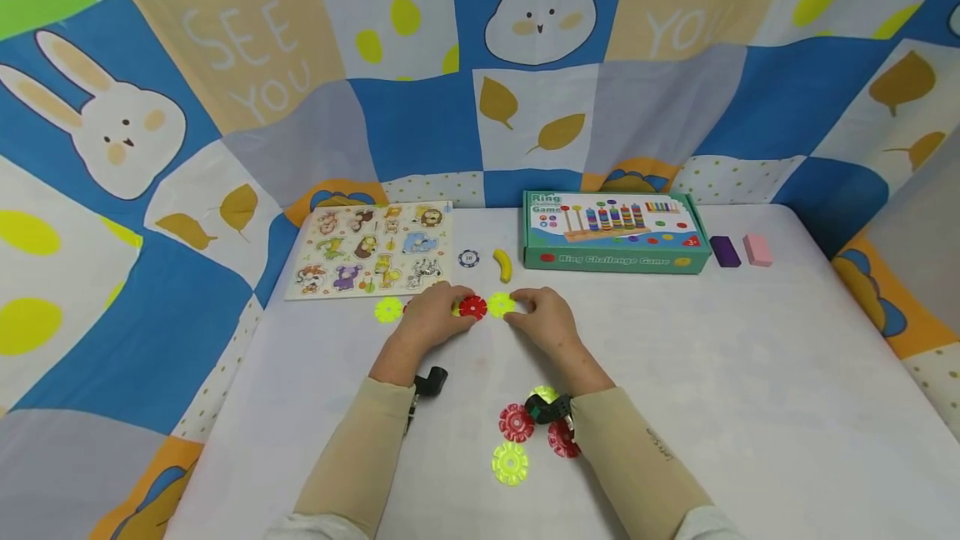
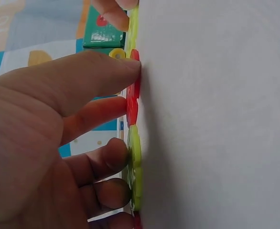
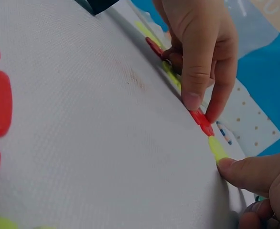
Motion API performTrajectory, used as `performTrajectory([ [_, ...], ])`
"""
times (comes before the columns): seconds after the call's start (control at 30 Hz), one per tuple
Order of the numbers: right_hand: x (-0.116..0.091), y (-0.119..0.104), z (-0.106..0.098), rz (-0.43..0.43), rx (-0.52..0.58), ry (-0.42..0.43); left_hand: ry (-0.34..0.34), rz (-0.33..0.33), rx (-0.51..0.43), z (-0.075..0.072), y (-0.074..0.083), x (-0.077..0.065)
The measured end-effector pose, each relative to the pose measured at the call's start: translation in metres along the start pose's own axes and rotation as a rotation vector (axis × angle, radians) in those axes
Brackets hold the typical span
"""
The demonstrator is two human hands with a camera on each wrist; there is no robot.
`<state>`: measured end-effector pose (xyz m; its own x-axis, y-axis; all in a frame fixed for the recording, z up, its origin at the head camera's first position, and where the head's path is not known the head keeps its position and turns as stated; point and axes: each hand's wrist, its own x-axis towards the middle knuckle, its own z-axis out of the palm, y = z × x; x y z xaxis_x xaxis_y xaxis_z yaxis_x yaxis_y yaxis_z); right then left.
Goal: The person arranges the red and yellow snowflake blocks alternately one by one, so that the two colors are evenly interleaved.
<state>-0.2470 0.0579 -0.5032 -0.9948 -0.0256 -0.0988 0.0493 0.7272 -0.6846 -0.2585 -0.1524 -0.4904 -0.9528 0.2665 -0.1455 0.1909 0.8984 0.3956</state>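
Note:
A row of flat, notched plastic discs, red alternating with yellow-green, lies in the middle of the table. My left hand (image 1: 435,312) pinches a red disc (image 1: 473,307) between thumb and forefinger, and its other fingers rest by a yellow-green disc (image 2: 136,167) in the left wrist view. At the row's right end my right hand (image 1: 546,319) pinches a yellow-green disc (image 1: 500,304), which meets the red one edge to edge. The row's far left disc (image 1: 388,309) is yellow-green. My left hand hides part of the row between.
Loose red discs (image 1: 516,422) and yellow-green discs (image 1: 510,463) lie near my right wrist. Behind are an animal puzzle board (image 1: 367,248), a poker chip (image 1: 468,258), a toy banana (image 1: 502,265), a green game box (image 1: 615,259), a purple block (image 1: 725,251) and a pink block (image 1: 758,249).

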Motion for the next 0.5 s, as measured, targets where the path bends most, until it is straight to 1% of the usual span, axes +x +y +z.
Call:
performTrajectory([
  [0.07, -0.001, 0.0, -0.001, 0.009, 0.016, -0.006, 0.0, 0.007, -0.004, -0.002, 0.003, -0.002],
  [0.13, -0.002, 0.0, -0.001, 0.018, 0.038, -0.013, 0.014, 0.018, -0.02, -0.003, 0.006, -0.004],
  [0.3, -0.003, 0.0, -0.004, 0.022, 0.073, -0.032, 0.045, 0.053, -0.05, 0.001, 0.016, -0.005],
  [0.5, -0.002, 0.001, -0.006, 0.016, 0.069, -0.033, 0.022, 0.112, -0.024, 0.006, 0.025, 0.001],
])
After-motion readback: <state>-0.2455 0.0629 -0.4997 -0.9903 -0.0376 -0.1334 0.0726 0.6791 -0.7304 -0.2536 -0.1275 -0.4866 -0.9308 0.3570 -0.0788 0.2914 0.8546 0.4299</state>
